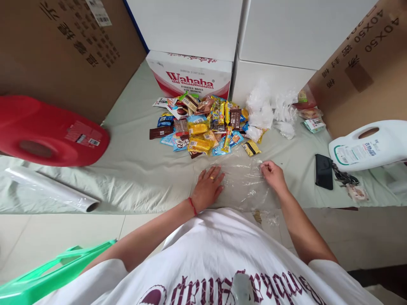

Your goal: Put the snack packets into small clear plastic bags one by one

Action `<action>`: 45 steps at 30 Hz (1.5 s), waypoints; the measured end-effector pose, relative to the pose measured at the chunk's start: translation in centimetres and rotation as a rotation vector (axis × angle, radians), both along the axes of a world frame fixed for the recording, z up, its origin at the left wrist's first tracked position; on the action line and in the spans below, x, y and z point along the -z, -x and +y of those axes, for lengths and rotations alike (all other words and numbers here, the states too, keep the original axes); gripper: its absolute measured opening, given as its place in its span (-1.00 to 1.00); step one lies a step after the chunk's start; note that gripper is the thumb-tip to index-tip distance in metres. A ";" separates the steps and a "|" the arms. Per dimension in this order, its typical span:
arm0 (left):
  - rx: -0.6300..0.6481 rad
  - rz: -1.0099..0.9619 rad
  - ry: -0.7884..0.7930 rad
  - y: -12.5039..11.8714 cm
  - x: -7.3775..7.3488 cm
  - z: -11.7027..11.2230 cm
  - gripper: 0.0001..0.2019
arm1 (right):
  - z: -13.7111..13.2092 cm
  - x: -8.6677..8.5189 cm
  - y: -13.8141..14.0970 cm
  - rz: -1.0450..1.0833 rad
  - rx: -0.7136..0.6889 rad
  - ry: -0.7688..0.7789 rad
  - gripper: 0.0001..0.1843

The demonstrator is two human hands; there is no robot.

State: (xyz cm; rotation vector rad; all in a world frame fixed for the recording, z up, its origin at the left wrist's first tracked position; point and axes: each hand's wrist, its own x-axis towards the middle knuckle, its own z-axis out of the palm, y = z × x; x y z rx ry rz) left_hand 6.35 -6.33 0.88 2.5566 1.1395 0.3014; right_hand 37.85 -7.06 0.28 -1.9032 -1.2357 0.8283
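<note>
A clear plastic bag lies flat on the pale green cloth right in front of me. My left hand rests flat on the bag's left side, fingers stretched out, a ring on one finger. My right hand pinches the bag's upper right edge with curled fingers. Just beyond the bag sits a pile of wrapped snacks, several yellow, blue and brown packets.
A heap of empty clear bags lies right of the snacks. A Wahaha box stands behind. A red jug and a film roll lie left; a white jug, black phone and keys right.
</note>
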 end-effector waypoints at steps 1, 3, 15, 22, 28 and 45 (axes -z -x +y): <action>-0.017 0.002 0.024 0.6 0.0 -0.6 -0.53 | 1.1 -0.3 -0.7 -0.080 -0.059 -0.023 -0.71; -0.039 -0.039 0.038 1.5 -0.9 -1.8 -0.53 | 3.2 -0.8 -1.8 -0.181 -0.201 -0.052 -0.72; 0.019 -0.053 0.011 -7.2 -0.8 6.2 -0.56 | 3.1 -3.9 -1.0 -0.679 -0.140 -0.288 -0.60; -0.259 0.061 -0.031 -3.8 1.5 3.5 -0.42 | -8.4 0.2 5.7 -0.447 -0.662 -0.228 -0.41; -0.402 0.110 0.027 -0.2 0.5 3.6 -0.43 | -6.5 -1.4 1.4 -0.079 -0.497 -0.168 -0.59; -0.291 0.055 -0.037 2.2 1.2 4.4 -0.48 | 4.4 -4.0 -2.6 -0.597 0.032 -0.152 -0.43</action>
